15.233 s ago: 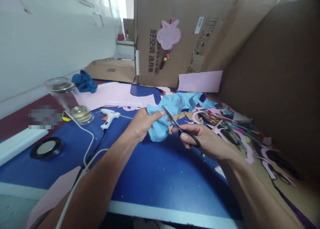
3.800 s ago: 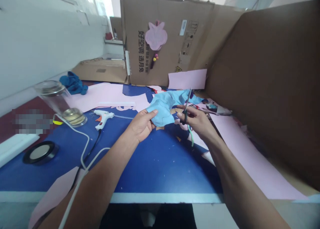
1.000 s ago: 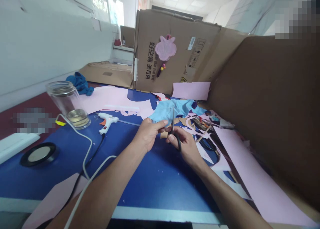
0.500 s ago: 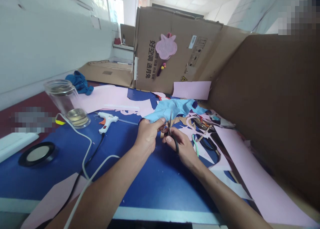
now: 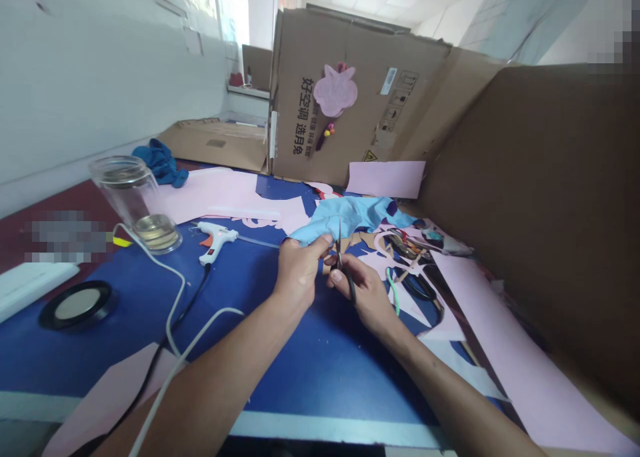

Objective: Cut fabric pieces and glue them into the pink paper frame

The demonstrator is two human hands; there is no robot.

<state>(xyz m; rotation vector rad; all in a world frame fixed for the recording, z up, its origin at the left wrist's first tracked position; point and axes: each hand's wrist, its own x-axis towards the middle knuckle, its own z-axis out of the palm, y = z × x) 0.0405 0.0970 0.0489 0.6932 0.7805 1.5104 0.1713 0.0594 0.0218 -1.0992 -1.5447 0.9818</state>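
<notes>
Light blue cloth (image 5: pixel 345 217) lies crumpled on a blue table (image 5: pixel 320 370), and the person's two hands are right at its bottom edge. The left hand (image 5: pixel 300 274) is closed and pinches that edge between the thumb and fingers. The right hand (image 5: pixel 363 290) is closed around black-handled scissors (image 5: pixel 349 285), just beside the left hand's fingertips. The scissors stand straight up, and their thin blades look almost shut. It is too small to tell if any cloth is between the blades.

Left of the cloth are a white hot glue gun (image 5: pixel 213 249) and a glass cup (image 5: pixel 134 200) with yellow drink in it. Farther left are a black roll of tape (image 5: pixel 77 305) and a dark blue cloth (image 5: pixel 160 164). A white cord (image 5: pixel 173 297) curls on the table below them. Right of the cloth is a messy pile of paper scraps (image 5: pixel 405 250). Behind the cloth stands a cardboard box (image 5: pixel 320 97), with a sheet of pink paper (image 5: pixel 385 179) leaning at its foot.
</notes>
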